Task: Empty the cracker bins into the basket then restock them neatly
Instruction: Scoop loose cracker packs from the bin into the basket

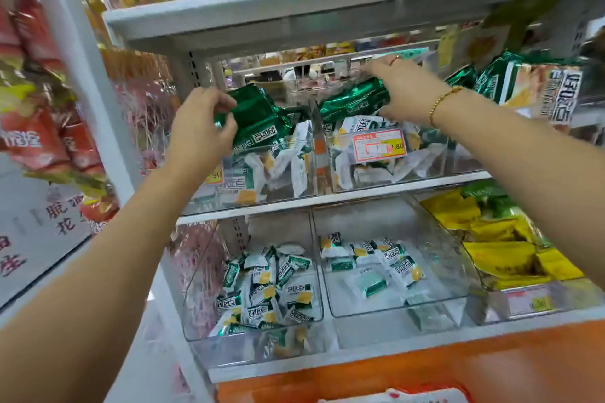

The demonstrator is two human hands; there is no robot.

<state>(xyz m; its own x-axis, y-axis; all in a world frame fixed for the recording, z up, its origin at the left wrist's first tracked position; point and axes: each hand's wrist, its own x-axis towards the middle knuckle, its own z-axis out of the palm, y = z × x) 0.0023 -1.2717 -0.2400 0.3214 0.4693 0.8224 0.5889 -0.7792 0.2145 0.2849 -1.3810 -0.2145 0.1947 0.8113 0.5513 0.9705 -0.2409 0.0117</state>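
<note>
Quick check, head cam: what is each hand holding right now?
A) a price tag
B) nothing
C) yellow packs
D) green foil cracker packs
D: the left hand and the right hand each grip a green foil cracker pack above the upper clear bins.

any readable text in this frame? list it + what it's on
".80": end of a price on the orange price tag, rest blurred.
"90": yellow tag behind the left hand.
Green cracker packs: script blurred.
White sign: characters blurred.
</note>
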